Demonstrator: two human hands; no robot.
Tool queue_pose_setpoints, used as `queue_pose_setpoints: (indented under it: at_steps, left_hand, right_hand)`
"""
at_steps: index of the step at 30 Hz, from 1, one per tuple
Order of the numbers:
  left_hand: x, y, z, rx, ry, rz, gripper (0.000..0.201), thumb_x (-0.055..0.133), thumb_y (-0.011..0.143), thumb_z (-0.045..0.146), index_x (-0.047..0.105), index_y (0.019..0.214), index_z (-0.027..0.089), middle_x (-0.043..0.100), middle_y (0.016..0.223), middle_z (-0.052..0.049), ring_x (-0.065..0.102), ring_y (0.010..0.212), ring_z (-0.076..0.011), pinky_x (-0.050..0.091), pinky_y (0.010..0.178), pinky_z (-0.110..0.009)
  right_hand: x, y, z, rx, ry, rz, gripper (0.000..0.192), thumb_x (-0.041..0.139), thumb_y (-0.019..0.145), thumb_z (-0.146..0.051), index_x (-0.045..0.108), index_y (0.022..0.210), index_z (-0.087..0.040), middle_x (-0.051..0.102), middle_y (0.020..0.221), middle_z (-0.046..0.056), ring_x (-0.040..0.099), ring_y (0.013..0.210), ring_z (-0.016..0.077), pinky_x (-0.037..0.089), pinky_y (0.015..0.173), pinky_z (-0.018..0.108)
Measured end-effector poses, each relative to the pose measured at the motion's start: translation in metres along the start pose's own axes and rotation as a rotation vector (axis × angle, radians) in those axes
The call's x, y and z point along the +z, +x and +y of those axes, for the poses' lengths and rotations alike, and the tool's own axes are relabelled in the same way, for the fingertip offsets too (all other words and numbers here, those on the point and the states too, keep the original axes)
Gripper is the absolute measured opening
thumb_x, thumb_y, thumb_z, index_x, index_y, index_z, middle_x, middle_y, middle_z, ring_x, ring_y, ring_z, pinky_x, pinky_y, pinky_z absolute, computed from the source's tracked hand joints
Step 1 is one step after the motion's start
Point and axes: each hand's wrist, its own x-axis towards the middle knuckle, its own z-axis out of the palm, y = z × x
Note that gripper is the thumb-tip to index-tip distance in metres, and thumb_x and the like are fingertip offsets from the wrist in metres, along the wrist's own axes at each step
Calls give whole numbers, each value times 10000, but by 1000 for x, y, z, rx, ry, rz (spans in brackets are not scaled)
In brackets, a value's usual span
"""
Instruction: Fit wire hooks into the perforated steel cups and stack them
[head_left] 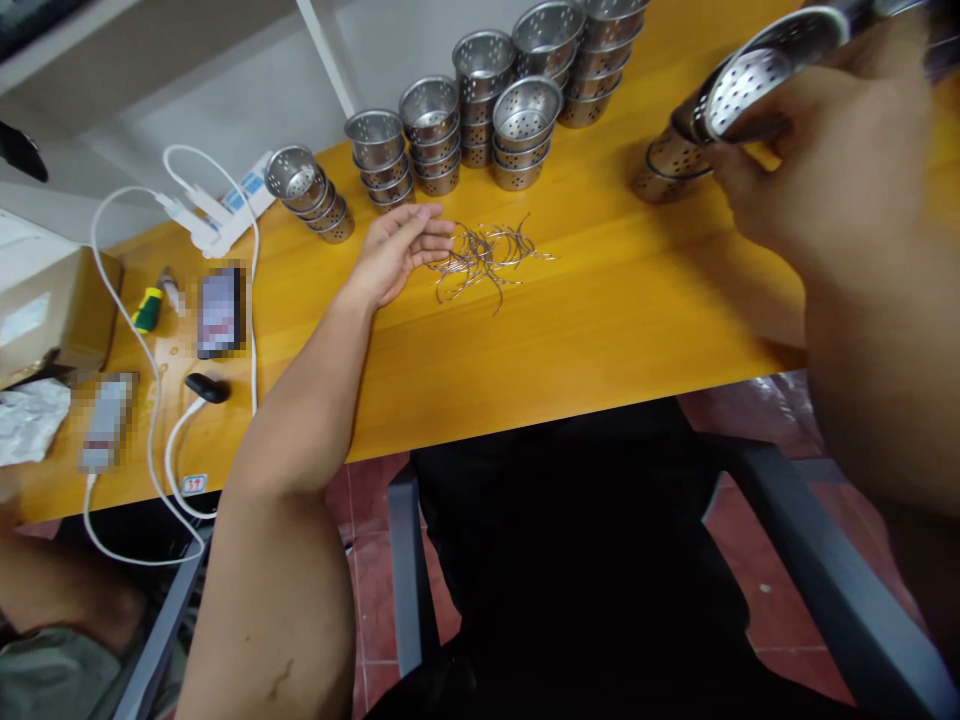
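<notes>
My left hand [401, 250] rests low over the table with its fingers loosely stretched out, holding nothing that I can see. Its fingertips are at the left edge of a tangled pile of thin, curved metal wires [484, 255]. On the right, my right hand [832, 150] grips the rim of a perforated metal cup [750, 90], thumb outside. That cup tilts at the top of a leaning stack of similar cups [671, 160]; the hand hides part of it.
Several stacks of perforated metal cups [435, 130] line the back of the table [585, 330]. At left are a power strip [232, 215], white cables, two phones, a screwdriver [148, 310] and a cardboard box [75, 300]. Another person's leg [67, 590] shows lower left.
</notes>
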Motion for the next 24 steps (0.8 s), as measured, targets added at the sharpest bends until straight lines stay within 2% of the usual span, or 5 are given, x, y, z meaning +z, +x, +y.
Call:
queue_pose_setpoints:
  at_steps: [3,8,14,20,24]
  left_hand:
    - [-2,0,-1,10,11,-7,160,773,1246,323,850,1166,208,951,1104,-65,923,928,-171,765,878,-254]
    - [-3,0,-3,2,46,7,185,753,1267,343,855,1171,222,956,1137,-64,930,969,-181,774,921,-266]
    - [1,-2,0,-10,59,24,204,721,1287,325,845,1181,203,951,1134,-66,933,968,-179,765,924,-268]
    - [2,-1,0,-15,60,41,204,715,1288,321,844,1169,218,953,1123,-60,928,953,-169,759,901,-251]
    - [0,0,-2,-14,95,57,173,793,1256,376,854,1168,240,955,1161,-69,940,987,-189,763,929,-271]
  right_hand:
    - [0,11,-21,18,43,-75,346,1034,1127,-129,916,1428,-252,750,1598,208,769,1480,346,645,1284,431]
    - [-1,22,-39,5,61,-144,267,999,1146,-119,900,1359,-245,797,1535,185,783,1486,396,653,1272,493]
    - [-3,25,-45,-22,31,-93,328,1033,1091,-45,917,1396,-76,829,1496,251,822,1436,461,683,1235,564]
    - [-2,25,-41,24,62,-77,337,1072,1054,-41,944,1362,-91,860,1443,241,831,1408,380,666,1175,466]
    - [-4,24,-42,47,109,-79,326,1104,1012,-32,964,1297,-108,889,1330,218,868,1291,343,674,1082,448]
